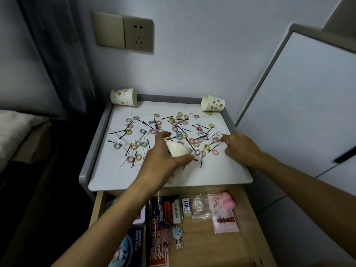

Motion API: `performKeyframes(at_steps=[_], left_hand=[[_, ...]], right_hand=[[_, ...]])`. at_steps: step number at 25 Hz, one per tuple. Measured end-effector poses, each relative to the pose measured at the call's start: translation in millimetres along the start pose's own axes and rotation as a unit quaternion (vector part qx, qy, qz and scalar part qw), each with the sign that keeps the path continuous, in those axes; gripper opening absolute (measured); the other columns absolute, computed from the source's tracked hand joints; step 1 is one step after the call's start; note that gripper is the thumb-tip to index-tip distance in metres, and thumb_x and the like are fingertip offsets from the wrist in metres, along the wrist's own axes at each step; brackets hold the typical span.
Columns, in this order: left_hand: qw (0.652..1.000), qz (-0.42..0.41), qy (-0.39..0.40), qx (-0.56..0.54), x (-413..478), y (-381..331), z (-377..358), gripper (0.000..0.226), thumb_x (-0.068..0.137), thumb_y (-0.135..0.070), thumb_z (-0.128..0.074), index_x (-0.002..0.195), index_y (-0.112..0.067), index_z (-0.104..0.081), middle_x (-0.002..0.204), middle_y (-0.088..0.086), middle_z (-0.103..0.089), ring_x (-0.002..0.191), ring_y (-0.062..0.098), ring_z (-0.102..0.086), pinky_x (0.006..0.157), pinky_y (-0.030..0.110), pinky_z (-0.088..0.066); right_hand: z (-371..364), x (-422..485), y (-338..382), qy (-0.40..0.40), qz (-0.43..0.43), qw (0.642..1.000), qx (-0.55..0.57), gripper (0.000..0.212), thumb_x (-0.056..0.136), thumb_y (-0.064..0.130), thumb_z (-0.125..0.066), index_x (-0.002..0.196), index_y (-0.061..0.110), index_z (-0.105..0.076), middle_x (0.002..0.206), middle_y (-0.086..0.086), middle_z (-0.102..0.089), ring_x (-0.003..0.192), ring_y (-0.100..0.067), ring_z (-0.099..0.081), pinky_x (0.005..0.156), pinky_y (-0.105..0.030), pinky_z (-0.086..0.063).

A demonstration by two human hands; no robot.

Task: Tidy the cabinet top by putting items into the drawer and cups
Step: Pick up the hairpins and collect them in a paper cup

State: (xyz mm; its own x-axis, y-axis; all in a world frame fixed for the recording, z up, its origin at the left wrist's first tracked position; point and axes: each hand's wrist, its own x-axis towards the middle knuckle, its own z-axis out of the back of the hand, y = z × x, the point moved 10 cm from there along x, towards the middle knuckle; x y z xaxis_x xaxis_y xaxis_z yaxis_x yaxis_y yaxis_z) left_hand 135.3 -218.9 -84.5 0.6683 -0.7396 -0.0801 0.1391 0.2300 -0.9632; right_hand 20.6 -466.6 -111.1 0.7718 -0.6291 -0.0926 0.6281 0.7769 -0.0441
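Item: I saw left hand (159,159) gripping tilted cup (179,150) (near edge); right hand (241,149) curled over pins (213,148), hold unclear.

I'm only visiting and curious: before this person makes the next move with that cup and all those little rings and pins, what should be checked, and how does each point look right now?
1. Cup secure: the left hand has a grip on the paper cup, which is tilted with its mouth toward the clutter. Ok.
2. Right hand has an item: its fingers curl onto the clutter near the right edge. Cannot tell.
3. Drawer open: ok.
4. Cabinet top tidy: hair ties and hairpins lie scattered. Not ok.
5. Spare cups upright: the left back cup and right back cup lie on their sides. Not ok.
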Motion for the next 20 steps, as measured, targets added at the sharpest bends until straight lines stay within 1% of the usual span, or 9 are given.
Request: performKeyframes(at_steps=[1, 3, 5, 7, 8, 10, 13, 17, 20], left_hand=[[1.000, -0.001, -0.001, 0.003, 0, -1, 0, 0.083, 0.071, -0.036, -0.084, 0.137, -0.030, -0.033, 0.107, 0.000, -0.064, 0.090, 0.020, -0.066, 0.070, 0.032, -0.057], [1.000, -0.002, -0.001, 0.006, -1, -1, 0, 0.082, 0.072, -0.036, -0.084, 0.137, -0.030, -0.034, 0.107, 0.000, -0.063, 0.091, 0.020, -0.066, 0.069, 0.031, -0.057], [1.000, -0.004, 0.002, 0.002, -2, -2, -1, 0.083, 0.072, -0.037, -0.083, 0.137, -0.030, -0.033, 0.109, 0.001, -0.063, 0.092, 0.021, -0.066, 0.071, 0.033, -0.058], [1.000, -0.005, 0.002, 0.006, -2, -2, -1, 0.083, 0.072, -0.037, -0.083, 0.138, -0.029, -0.033, 0.108, 0.000, -0.062, 0.091, 0.021, -0.066, 0.070, 0.033, -0.057], [1.000, -0.005, 0.001, 0.008, -2, -2, -1, 0.083, 0.072, -0.037, -0.083, 0.138, -0.030, -0.033, 0.107, -0.001, -0.062, 0.091, 0.020, -0.066, 0.069, 0.032, -0.057], [1.000, -0.007, 0.000, 0.012, -3, -3, -1, 0.082, 0.073, -0.038, -0.083, 0.138, -0.030, -0.033, 0.106, -0.002, -0.062, 0.090, 0.019, -0.065, 0.068, 0.030, -0.056], [1.000, -0.005, 0.004, 0.011, -1, -1, -1, 0.081, 0.073, -0.038, -0.083, 0.137, -0.031, -0.033, 0.108, -0.001, -0.063, 0.089, 0.018, -0.066, 0.068, 0.030, -0.057], [1.000, -0.007, 0.006, 0.018, 0, -1, -2, 0.079, 0.072, -0.039, -0.083, 0.135, -0.031, -0.034, 0.104, -0.005, -0.062, 0.088, 0.016, -0.066, 0.065, 0.026, -0.056], [1.000, -0.006, 0.004, 0.019, -1, -1, -1, 0.080, 0.072, -0.039, -0.082, 0.135, -0.031, -0.034, 0.106, -0.004, -0.062, 0.089, 0.017, -0.066, 0.069, 0.029, -0.057]], right_hand=[[2, -2, -2, -0.004, -0.004, 1.000, 0.000, 0.046, 0.090, 0.015, -0.055, 0.135, 0.020, -0.052, 0.112, -0.012, -0.061, 0.090, -0.024, -0.059, 0.069, -0.030, -0.048], [13, -4, -2, -0.033, -0.003, 0.999, 0.008, 0.045, 0.091, 0.014, -0.055, 0.135, 0.017, -0.049, 0.111, -0.013, -0.063, 0.091, -0.027, -0.060, 0.075, -0.036, -0.052], [24, -2, 11, -0.064, 0.051, 0.996, 0.017, 0.040, 0.094, 0.013, -0.054, 0.134, 0.013, -0.052, 0.108, -0.013, -0.065, 0.091, -0.026, -0.061, 0.076, -0.035, -0.052], [23, 1, 35, -0.046, 0.135, 0.990, -0.008, 0.032, 0.098, 0.016, -0.052, 0.128, 0.014, -0.059, 0.112, -0.010, -0.068, 0.096, -0.023, -0.063, 0.080, -0.031, -0.051], [17, 4, 43, -0.031, 0.162, 0.986, -0.025, 0.029, 0.098, 0.018, -0.052, 0.126, 0.015, -0.061, 0.115, -0.007, -0.069, 0.100, -0.022, -0.063, 0.084, -0.032, -0.051], [7, 9, 46, -0.006, 0.171, 0.984, -0.044, 0.027, 0.098, 0.021, -0.053, 0.123, 0.019, -0.062, 0.119, -0.004, -0.067, 0.106, -0.020, -0.062, 0.090, -0.036, -0.051], [5, 10, 43, -0.009, 0.163, 0.987, 0.015, 0.028, 0.095, 0.020, -0.060, 0.123, 0.016, -0.063, 0.123, -0.004, -0.064, 0.113, -0.019, -0.058, 0.096, -0.032, -0.047], [5, 13, 36, -0.032, 0.141, 0.984, 0.101, 0.026, 0.089, 0.016, -0.068, 0.115, 0.011, -0.067, 0.115, -0.007, -0.064, 0.105, -0.017, -0.057, 0.089, -0.022, -0.043], [2, 18, 31, -0.035, 0.121, 0.981, 0.150, 0.020, 0.086, 0.015, -0.071, 0.106, 0.012, -0.070, 0.107, -0.004, -0.065, 0.095, -0.012, -0.057, 0.081, -0.015, -0.041]])
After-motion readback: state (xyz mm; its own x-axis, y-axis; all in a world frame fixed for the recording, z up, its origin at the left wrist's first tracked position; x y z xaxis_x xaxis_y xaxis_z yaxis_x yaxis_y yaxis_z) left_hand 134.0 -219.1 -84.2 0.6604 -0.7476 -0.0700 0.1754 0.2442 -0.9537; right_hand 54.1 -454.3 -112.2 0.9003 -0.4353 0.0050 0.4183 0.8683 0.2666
